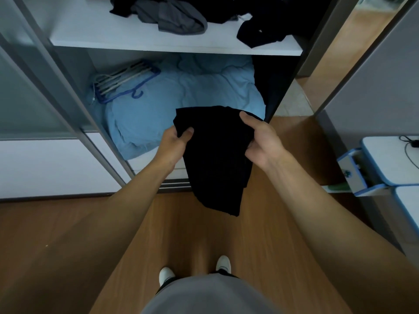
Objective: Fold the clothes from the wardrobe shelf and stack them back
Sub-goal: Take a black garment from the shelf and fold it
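A black garment (215,155) hangs in the air in front of the open wardrobe, partly doubled over. My left hand (175,141) pinches its upper left edge between thumb and fingers. My right hand (260,139) grips its upper right edge, fingers curled over the cloth. On the white wardrobe shelf (127,39) above lie a crumpled grey garment (176,17) and loose black clothes (260,30) at the right.
Below the shelf a light blue duvet (181,96) fills the compartment, with a bundle of hangers (122,80) on its left. A sliding door frame (68,103) stands at the left. A small white and blue drawer unit (385,164) with an open drawer is at the right.
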The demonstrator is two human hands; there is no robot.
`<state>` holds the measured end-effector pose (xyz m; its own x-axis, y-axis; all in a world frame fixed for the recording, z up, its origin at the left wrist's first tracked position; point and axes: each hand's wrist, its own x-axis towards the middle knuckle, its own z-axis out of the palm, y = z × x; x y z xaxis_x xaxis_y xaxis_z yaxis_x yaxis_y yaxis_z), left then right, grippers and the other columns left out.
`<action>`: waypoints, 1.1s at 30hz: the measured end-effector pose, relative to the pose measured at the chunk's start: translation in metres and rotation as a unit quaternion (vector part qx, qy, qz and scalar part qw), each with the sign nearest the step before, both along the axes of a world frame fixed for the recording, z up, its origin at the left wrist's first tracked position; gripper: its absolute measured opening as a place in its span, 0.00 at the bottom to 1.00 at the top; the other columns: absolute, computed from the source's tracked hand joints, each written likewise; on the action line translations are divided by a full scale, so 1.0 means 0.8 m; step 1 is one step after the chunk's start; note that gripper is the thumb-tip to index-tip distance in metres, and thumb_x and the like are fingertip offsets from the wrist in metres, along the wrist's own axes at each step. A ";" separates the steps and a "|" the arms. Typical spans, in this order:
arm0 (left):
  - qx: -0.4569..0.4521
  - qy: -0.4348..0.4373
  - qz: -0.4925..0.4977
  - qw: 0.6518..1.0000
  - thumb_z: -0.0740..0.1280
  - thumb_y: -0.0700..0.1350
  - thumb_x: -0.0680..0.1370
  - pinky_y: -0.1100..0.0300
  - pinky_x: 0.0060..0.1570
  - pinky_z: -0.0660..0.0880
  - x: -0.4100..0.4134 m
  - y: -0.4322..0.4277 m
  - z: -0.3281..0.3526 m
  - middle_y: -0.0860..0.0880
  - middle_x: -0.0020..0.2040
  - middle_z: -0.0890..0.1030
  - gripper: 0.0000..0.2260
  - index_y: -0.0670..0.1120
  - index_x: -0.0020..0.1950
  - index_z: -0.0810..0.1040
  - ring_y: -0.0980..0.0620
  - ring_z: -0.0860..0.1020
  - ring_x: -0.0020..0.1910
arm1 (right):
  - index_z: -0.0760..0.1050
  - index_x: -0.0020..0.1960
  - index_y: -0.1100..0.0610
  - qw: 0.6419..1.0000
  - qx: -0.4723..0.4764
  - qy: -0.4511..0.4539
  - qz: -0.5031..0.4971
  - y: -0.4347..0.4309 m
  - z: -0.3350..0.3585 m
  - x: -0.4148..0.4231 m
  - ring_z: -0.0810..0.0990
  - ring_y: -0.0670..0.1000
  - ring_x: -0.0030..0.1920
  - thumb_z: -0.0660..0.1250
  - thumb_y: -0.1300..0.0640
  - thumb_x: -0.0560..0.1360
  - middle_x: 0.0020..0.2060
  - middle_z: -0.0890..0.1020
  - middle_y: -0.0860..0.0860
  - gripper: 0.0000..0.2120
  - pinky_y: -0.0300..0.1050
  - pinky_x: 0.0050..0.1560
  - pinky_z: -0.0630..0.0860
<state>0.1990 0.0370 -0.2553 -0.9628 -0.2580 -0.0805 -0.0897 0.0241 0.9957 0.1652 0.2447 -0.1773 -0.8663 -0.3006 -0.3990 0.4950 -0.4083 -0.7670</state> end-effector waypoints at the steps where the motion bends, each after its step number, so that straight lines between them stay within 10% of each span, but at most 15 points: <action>1: 0.006 -0.001 0.010 1.000 0.64 0.44 0.83 0.71 0.46 0.76 -0.004 0.001 0.004 0.53 0.54 0.84 0.12 0.45 0.66 0.78 0.60 0.83 0.50 | 0.80 0.62 0.63 1.000 -0.002 0.012 0.010 0.007 -0.001 -0.001 0.84 0.57 0.57 0.70 0.60 0.77 0.56 0.85 0.58 0.14 0.51 0.58 0.81; 10: 0.146 -0.021 0.029 0.989 0.64 0.48 0.83 0.62 0.42 0.80 -0.015 0.004 0.035 0.50 0.47 0.87 0.08 0.49 0.54 0.83 0.52 0.86 0.46 | 0.81 0.53 0.47 0.900 0.356 0.250 0.015 0.042 -0.053 -0.004 0.70 0.47 0.69 0.75 0.53 0.74 0.66 0.71 0.46 0.09 0.44 0.73 0.67; 19: 0.031 0.007 0.042 0.999 0.67 0.51 0.81 0.67 0.41 0.79 -0.001 -0.054 0.050 0.53 0.45 0.87 0.07 0.51 0.48 0.84 0.54 0.86 0.45 | 0.81 0.59 0.59 0.947 0.221 0.231 0.034 -0.002 -0.041 -0.024 0.85 0.51 0.53 0.64 0.52 0.82 0.50 0.87 0.53 0.13 0.38 0.50 0.80; 33: 0.088 -0.008 0.042 0.995 0.61 0.59 0.82 0.65 0.43 0.80 -0.009 -0.045 0.058 0.48 0.49 0.87 0.18 0.49 0.52 0.85 0.49 0.85 0.50 | 0.82 0.51 0.58 0.958 0.179 0.222 -0.013 -0.032 -0.014 -0.015 0.87 0.52 0.48 0.72 0.56 0.77 0.45 0.87 0.52 0.06 0.42 0.49 0.82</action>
<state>0.1921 0.0007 -0.2091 -0.9369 -0.3178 -0.1455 -0.0990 -0.1577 0.9825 0.1531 0.2189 -0.1883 -0.9798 -0.1896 -0.0634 0.0812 -0.0872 -0.9929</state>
